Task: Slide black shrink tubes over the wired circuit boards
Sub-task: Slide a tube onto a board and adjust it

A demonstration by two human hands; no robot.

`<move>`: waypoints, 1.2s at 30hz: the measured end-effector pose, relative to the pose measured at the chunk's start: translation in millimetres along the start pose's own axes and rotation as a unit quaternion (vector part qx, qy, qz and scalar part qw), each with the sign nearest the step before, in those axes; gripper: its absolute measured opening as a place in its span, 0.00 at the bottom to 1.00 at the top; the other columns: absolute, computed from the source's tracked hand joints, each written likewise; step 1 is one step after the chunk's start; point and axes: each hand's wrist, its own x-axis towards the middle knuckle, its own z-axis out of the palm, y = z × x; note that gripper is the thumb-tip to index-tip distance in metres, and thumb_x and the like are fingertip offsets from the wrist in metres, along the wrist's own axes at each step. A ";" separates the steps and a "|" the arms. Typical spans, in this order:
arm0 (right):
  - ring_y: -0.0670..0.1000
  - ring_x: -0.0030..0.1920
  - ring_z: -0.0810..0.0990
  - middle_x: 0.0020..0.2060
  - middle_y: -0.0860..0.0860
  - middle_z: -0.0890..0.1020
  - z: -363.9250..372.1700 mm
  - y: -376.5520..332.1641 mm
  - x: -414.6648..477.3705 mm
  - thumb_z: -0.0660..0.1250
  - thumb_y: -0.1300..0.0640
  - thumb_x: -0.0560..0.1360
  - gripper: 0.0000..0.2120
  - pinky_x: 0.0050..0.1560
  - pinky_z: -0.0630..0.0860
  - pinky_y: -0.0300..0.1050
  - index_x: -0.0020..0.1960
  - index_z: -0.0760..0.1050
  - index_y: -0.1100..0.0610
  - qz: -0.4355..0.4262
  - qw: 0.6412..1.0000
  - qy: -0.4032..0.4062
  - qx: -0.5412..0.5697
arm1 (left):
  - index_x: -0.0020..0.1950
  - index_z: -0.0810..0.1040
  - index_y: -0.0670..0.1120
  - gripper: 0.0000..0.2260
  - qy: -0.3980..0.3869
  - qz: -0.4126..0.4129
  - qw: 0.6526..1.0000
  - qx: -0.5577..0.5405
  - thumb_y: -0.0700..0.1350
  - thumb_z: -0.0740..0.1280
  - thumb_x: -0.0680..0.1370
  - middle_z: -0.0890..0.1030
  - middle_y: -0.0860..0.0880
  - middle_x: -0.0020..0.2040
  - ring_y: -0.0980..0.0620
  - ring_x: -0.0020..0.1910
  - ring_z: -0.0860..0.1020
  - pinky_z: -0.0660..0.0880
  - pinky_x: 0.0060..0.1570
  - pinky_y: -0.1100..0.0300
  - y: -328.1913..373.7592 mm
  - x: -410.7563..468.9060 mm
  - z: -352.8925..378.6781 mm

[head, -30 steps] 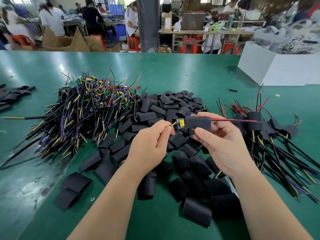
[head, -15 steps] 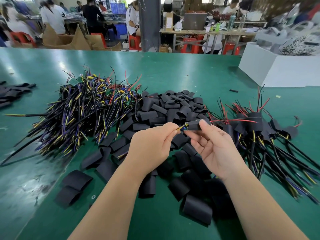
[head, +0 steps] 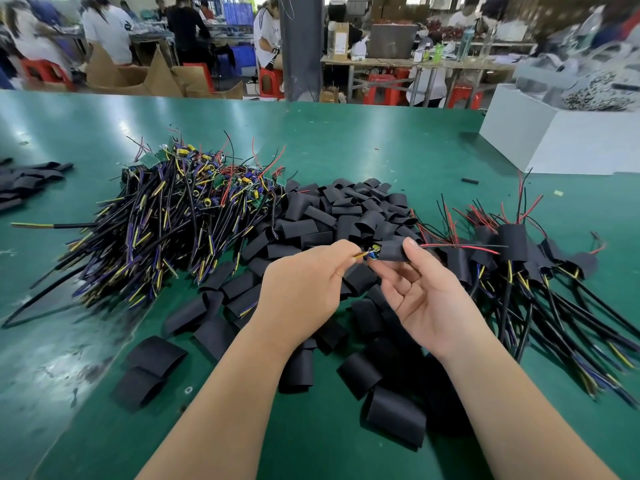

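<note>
My left hand point(head: 304, 289) pinches the yellow and blue wires at the end of a circuit board point(head: 373, 251). A black shrink tube point(head: 393, 251) covers most of that board; only its left end with a yellow part shows. My right hand point(head: 422, 292) pinches the tube between thumb and forefinger, with the other fingers spread loosely. A red and a black lead point(head: 464, 247) stick out of the tube's right end. Under my hands lies a heap of loose black tubes point(head: 332, 216).
A pile of bare wired boards point(head: 173, 216) lies at the left. Sleeved boards with cables point(head: 519, 268) lie at the right. A white box point(head: 554, 140) stands at the back right. More black tubes point(head: 24, 181) lie at the far left edge of the green table point(head: 346, 140).
The tube has slid left over the board, so less of the yellow part shows. My right hand turned palm up and my fingers opened out below the tube.
</note>
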 end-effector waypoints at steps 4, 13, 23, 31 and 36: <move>0.50 0.43 0.85 0.45 0.57 0.86 0.0 -0.8 -2.3 0.73 0.53 0.65 0.12 0.38 0.79 0.39 0.47 0.80 0.57 -0.063 0.995 -0.029 -0.069 | 0.52 0.80 0.50 0.08 -0.003 -0.010 0.999 0.031 0.45 0.61 0.80 0.77 0.51 0.33 0.48 0.31 0.74 0.72 0.29 0.51 -3.1 -1.0 0.0; 0.53 0.45 0.85 0.47 0.56 0.84 8.6 5.3 -4.5 0.71 0.62 0.64 0.24 0.39 0.79 0.40 0.60 0.74 0.59 -0.049 0.998 -0.011 -0.039 | 0.47 0.80 0.49 0.09 0.031 -0.015 0.999 0.006 0.49 0.62 0.79 0.79 0.53 0.34 0.52 0.33 0.76 0.72 0.30 0.54 -3.9 -1.1 4.9; 0.46 0.32 0.78 0.38 0.55 0.77 0.1 -45.3 -4.3 0.67 0.62 0.72 0.04 0.30 0.73 0.30 0.42 0.74 0.63 -0.118 0.976 0.105 0.151 | 0.50 0.81 0.49 0.22 0.047 -0.119 0.981 -0.145 0.61 0.52 0.78 0.80 0.52 0.33 0.54 0.30 0.77 0.72 0.31 0.57 -21.0 0.3 -6.3; 0.49 0.39 0.80 0.44 0.52 0.82 -55.1 -86.9 -4.4 0.70 0.60 0.73 0.14 0.45 0.78 0.44 0.57 0.75 0.52 -0.301 0.854 0.327 -0.271 | 0.62 0.77 0.48 0.14 0.130 -0.371 0.912 0.115 0.43 0.62 0.78 0.76 0.45 0.62 0.41 0.62 0.69 0.66 0.60 0.47 -72.3 -2.9 -12.5; 0.59 0.57 0.73 0.56 0.60 0.78 -63.7 -70.1 2.5 0.72 0.60 0.70 0.16 0.58 0.68 0.48 0.57 0.78 0.54 -0.248 0.640 0.352 -0.636 | 0.71 0.67 0.49 0.22 -0.013 -0.470 0.869 0.153 0.48 0.64 0.77 0.61 0.41 0.74 0.39 0.71 0.58 0.54 0.68 0.45 -79.6 -9.4 -10.5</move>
